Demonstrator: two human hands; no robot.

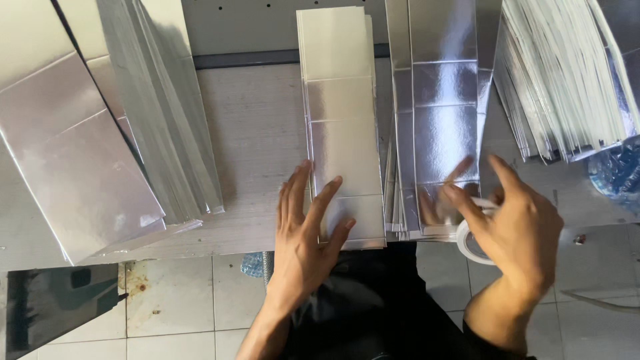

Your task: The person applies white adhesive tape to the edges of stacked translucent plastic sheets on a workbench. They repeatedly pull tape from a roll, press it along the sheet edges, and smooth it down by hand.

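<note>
On bench (260, 133), 5 foil stacks, L hand (308, 230), R hand (517, 223), 1 tape roll (470, 243)

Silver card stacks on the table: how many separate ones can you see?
4. Far-left fanned stack; centre stack under the left hand; shiny stack by the right hand, which holds a tape roll; far-right fanned stack. More may lie out of frame.

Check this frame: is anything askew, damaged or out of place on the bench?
Nothing damaged. The silver card stack on the left has slid into a slanted fan that overhangs the bench edge. The left hand presses flat on the centre stack; the right hand holds a tape roll.
</note>
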